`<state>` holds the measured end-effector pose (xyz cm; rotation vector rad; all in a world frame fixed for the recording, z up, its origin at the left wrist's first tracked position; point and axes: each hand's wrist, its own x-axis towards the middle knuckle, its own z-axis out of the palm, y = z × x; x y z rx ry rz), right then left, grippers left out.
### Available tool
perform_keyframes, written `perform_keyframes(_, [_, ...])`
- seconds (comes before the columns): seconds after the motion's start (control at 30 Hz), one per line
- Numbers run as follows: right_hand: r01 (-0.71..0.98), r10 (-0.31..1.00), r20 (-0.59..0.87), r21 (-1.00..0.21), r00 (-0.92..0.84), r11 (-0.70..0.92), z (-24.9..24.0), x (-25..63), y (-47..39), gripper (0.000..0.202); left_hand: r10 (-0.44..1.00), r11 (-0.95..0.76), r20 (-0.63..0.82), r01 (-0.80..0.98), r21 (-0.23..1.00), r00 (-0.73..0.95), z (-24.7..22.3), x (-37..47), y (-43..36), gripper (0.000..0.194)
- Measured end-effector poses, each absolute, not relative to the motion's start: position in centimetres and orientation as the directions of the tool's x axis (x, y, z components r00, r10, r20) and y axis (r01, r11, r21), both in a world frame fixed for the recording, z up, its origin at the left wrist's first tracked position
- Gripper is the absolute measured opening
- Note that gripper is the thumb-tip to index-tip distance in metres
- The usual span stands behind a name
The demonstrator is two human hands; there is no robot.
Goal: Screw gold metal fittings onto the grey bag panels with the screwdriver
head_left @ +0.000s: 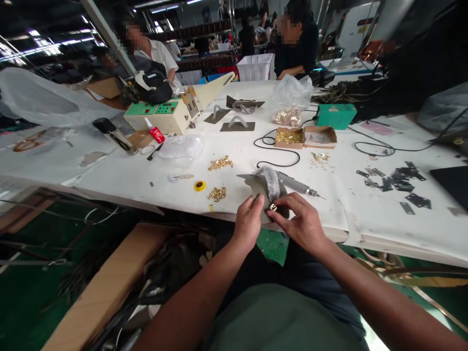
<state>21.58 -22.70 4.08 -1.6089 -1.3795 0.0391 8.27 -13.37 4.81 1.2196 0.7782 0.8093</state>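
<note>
At the table's front edge my left hand (249, 218) grips the left side of a grey-brown panel (258, 186) that has a plastic-wrapped handle (271, 182). My right hand (300, 220) pinches a small gold metal piece (273, 207) between thumb and index finger, against the panel's lower part. Behind the panel lies a grey electric screwdriver (297, 185), its bit pointing right. Two piles of gold hardware, a farther one (221, 163) and a nearer one (217, 194), are left of my hands, beside a yellow round item (200, 185).
Small boxes with gold parts (289, 138), a green box (336, 116) and a black cable stand behind. Dark flat pieces (401, 179) lie right. Further back left are a control machine (157, 117), a red bottle (156, 134) and more handled panels (237, 126). People sit across the table.
</note>
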Motion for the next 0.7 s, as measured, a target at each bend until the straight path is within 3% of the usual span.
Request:
perform_keyframes(0.17, [0.800,0.769,0.560,-0.590,0.310,0.108,3.5,21.9,-22.0,0.012,0.858,0.059,-0.013,-0.073,0.996,0.513,4.5,8.2,-13.2,0.041])
perform_keyframes(0.33, [0.880,0.761,0.624,-0.448,0.180,0.159,3.0,22.8,-22.0,0.018,0.864,0.146,-0.070,-0.116,0.982,0.499,4.2,8.1,-12.9,0.038])
perform_keyframes(0.43, [0.870,0.773,0.609,-0.464,0.179,0.165,2.8,22.6,-22.0,0.019,0.866,0.175,-0.088,-0.134,0.975,0.492,4.2,8.2,-13.0,0.037])
perform_keyframes(0.57, [0.833,0.781,0.605,-0.507,0.158,0.224,2.9,22.3,-22.1,0.018,0.877,0.081,-0.037,-0.071,0.994,0.478,4.2,8.0,-12.9,0.041])
perform_keyframes(0.7, [0.849,0.803,0.593,-0.454,0.063,0.269,3.5,22.6,-22.3,0.021,0.872,0.008,-0.011,0.009,1.000,0.489,4.1,7.8,-12.5,0.050])
